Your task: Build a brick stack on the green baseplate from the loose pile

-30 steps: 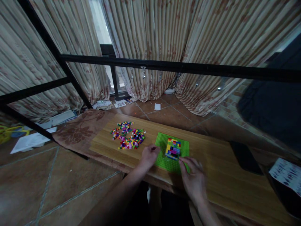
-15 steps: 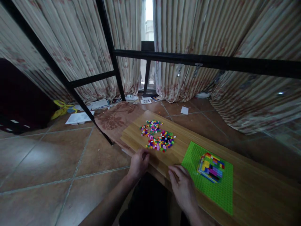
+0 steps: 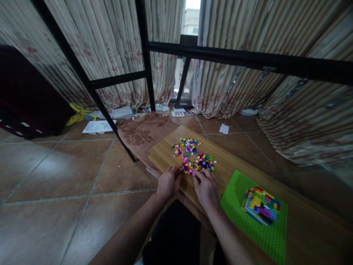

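Observation:
Small multicoloured toy bricks (image 3: 197, 162) lie in a loose, ragged pile on the wooden tabletop. At the pile's near edge, my right hand (image 3: 205, 186) reaches in with bent fingers slightly apart, the tips among the bricks. My left hand (image 3: 168, 183) is closed beside the table's near edge, just left of the pile; its fingertips are curled inward, and whatever they hold is hidden. On the right, a green baseplate (image 3: 238, 215) carries a low block of built-up bricks (image 3: 261, 206) in yellow, red, blue and purple; neither hand touches it.
The narrow wooden table (image 3: 223, 152) runs from centre to lower right. A brown flowered cloth (image 3: 143, 132) lies at its far left end. Black metal frame bars (image 3: 248, 57) cross in front of the curtains. Papers (image 3: 97, 127) and a dark suitcase (image 3: 30, 95) are on the tiled floor.
My right hand has moved away from the baseplate to the near edge of the brick pile. My left hand stays closed by the table edge. The view has shifted slightly.

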Demonstrator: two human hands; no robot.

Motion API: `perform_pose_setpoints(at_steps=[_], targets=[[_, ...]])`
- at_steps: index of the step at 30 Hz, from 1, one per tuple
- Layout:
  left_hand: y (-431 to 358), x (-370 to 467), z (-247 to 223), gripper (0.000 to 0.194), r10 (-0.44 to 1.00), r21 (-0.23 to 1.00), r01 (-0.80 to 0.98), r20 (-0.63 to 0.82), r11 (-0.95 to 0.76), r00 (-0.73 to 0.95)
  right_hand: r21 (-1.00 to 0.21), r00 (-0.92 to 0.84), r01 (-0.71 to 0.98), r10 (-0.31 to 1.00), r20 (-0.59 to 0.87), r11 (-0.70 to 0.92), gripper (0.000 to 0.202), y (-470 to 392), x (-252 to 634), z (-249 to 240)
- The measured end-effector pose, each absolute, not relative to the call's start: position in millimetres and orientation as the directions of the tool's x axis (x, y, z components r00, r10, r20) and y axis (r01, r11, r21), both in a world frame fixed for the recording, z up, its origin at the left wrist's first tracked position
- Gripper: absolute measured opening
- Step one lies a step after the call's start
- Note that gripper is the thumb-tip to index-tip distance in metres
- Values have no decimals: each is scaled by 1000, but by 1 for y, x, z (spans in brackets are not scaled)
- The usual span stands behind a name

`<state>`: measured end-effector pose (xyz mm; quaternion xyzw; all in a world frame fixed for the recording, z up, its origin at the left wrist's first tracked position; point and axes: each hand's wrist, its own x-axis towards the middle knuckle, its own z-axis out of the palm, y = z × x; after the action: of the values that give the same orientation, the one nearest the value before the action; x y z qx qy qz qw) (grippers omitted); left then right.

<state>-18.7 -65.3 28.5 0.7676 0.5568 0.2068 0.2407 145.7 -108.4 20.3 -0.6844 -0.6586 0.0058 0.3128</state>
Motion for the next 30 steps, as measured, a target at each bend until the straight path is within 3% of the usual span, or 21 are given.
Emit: perform_pose_setpoints(at_steps=[11, 18, 26, 30], targets=[[-65, -18, 33, 30, 953, 572, 785, -17, -238, 302, -456, 156, 887, 883, 443, 73, 24, -116, 156, 20], [-66, -19, 36, 27, 951, 566, 786, -13, -248, 310, -387, -11, 902, 909, 416, 189, 25, -100, 126, 22], [-67, -17, 40, 29, 949, 523, 817, -47, -242, 312, -348, 43, 929, 891, 451, 131, 24, -104, 155, 19], [-66, -10, 46, 32, 944, 475, 846, -83, -244, 318, -309, 126, 951, 881, 456, 23, 27, -101, 170, 19]])
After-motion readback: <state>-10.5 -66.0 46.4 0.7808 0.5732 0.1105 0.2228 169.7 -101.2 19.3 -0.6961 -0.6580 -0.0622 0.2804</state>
